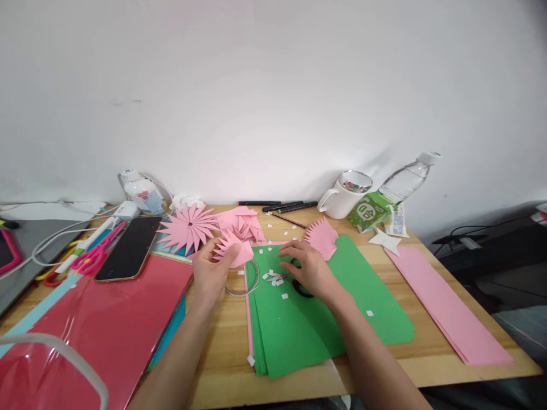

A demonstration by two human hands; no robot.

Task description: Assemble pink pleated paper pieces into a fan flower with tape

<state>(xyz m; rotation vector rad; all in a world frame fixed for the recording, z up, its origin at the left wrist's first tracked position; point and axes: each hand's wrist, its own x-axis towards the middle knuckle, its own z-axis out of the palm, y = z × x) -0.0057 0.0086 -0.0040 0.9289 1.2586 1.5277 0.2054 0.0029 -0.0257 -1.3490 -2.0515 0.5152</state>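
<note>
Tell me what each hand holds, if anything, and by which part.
Left hand: a pink folded paper fan, pinched near its spiked side, thumb across its face. Right hand: at the black-handled scissors; whether it grips them is unclear.

Open lane right, crowded back edge.
Bare table (387, 276) runs between green sheets (303, 330) and pink strips (453, 310); mug (342, 198), carton (371, 212) and bottle (405, 181) block the back right; scissors (302, 292) obstruct the middle; a white cable (47, 339), seemingly raised, crosses the near left.

Phone (130, 250) left, mug (342, 198) behind, scissors (301, 292) on paper (299, 336)
</note>
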